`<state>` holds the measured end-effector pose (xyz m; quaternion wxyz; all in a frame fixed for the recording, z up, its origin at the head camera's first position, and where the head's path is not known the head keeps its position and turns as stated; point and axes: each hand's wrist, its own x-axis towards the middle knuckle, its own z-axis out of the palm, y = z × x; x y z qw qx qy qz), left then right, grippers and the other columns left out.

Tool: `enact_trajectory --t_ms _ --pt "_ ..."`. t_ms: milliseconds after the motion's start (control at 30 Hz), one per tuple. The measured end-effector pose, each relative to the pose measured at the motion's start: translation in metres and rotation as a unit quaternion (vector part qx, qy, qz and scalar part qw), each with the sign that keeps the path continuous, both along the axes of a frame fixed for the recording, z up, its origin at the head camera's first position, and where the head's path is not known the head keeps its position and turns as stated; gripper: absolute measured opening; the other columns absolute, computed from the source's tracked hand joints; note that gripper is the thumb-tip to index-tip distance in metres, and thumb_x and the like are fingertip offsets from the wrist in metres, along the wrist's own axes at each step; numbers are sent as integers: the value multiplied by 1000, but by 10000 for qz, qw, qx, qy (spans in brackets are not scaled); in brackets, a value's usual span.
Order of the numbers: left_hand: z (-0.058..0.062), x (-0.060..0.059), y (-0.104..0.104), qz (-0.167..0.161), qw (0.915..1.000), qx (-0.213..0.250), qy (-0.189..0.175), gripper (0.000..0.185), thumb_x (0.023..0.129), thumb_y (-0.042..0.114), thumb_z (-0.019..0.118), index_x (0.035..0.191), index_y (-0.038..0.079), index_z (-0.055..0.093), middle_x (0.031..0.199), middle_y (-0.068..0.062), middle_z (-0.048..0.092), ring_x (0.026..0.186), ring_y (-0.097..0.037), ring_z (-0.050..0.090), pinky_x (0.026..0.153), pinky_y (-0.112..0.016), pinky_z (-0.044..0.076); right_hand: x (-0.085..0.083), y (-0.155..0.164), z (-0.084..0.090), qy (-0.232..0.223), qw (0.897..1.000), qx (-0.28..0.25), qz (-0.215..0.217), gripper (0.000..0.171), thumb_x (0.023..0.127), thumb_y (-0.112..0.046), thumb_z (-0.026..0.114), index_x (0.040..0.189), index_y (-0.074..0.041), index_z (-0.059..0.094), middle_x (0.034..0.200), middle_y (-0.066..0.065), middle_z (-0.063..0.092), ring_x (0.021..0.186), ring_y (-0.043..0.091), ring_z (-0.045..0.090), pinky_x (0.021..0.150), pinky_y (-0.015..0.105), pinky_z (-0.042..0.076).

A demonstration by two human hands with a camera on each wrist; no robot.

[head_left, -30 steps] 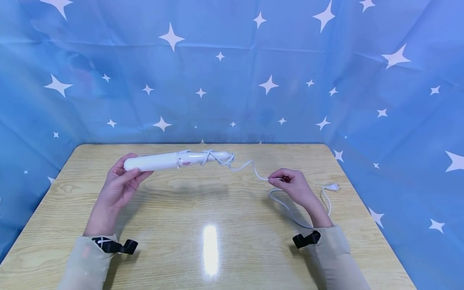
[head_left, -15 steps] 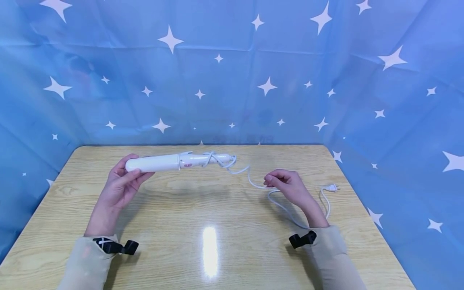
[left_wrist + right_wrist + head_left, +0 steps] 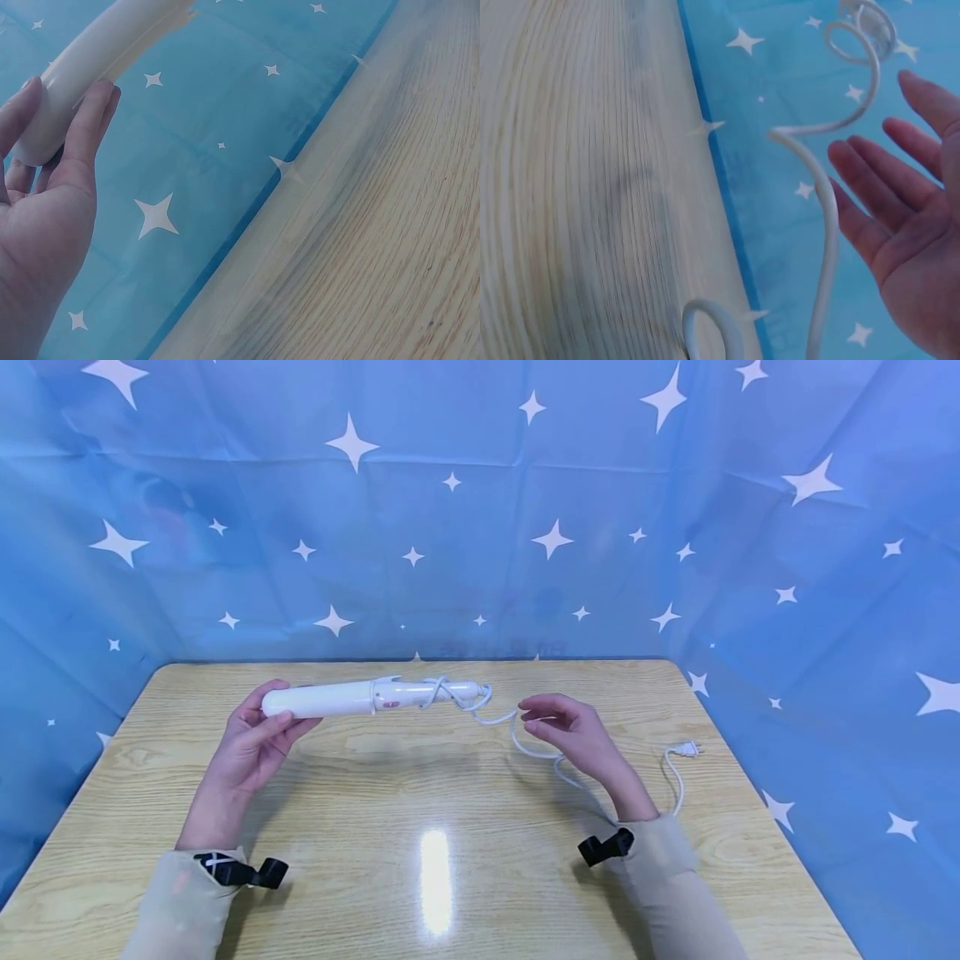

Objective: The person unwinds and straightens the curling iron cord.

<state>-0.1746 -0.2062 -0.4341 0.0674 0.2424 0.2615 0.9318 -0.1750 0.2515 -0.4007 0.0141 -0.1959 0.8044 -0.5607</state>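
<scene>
A white curling iron [image 3: 326, 699] is held level above the table, its barrel end in my left hand [image 3: 251, 752]. The thumb lies on the near side of the barrel and the fingers on the far side, as the left wrist view also shows. A white cord [image 3: 829, 217] winds round the handle and hangs off its right end in a loose bend. Beside that bend is my right hand [image 3: 573, 735], its fingers loosely bent and parted. The right wrist view shows its palm with nothing in it, fingertips close to the cord.
The cord's two-pin plug [image 3: 686, 749] is at the right side of the wooden table [image 3: 352, 893]. A blue curtain with white stars [image 3: 465, 568] stands behind the table and along its sides. Each wrist wears a black camera mount.
My right hand has let go of the cord, spread its fingers and moved left toward the handle. The cord now sags lower. My left hand and the curling iron have hardly moved.
</scene>
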Motion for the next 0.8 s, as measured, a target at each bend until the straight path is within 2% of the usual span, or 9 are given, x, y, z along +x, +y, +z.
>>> enact_trajectory --t_ms 100,267,533,667,800 --pt "0 0 0 -6 10000 -14 19 43 99 -24 36 126 -7 64 127 -22 60 119 -36 65 104 -47 51 0 -7 1 -66 9999 -84 15 34 97 -6 71 130 -1 66 125 20 67 111 36 66 93 28 59" --pt "-1 0 0 -31 10000 -38 60 43 99 -25 36 126 -7 64 128 -22 61 119 -36 64 104 -47 52 0 -17 -2 -121 9998 -23 124 36 97 -6 71 132 0 65 130 17 65 118 37 63 97 30 57" --pt "-2 0 4 -109 9998 -109 133 43 100 -24 35 127 -7 64 130 -23 61 121 -36 63 105 -47 51 1 -23 -6 -102 9995 218 200 26 98 -10 72 122 -4 71 125 15 68 120 34 63 102 52 53" --pt "-1 0 5 -70 9999 -105 116 44 99 -25 35 126 -7 64 130 -24 62 120 -36 64 104 -47 52 3 -21 -8 -122 9987 404 272 18 97 -11 72 113 -3 75 115 12 72 111 27 66 96 52 55" --pt "-1 0 5 -74 9998 -102 125 44 99 -25 35 127 -7 64 130 -24 62 121 -36 64 104 -47 51 4 -16 -10 153 9980 540 300 9 96 -8 74 103 -4 78 97 7 72 93 21 67 88 47 57"
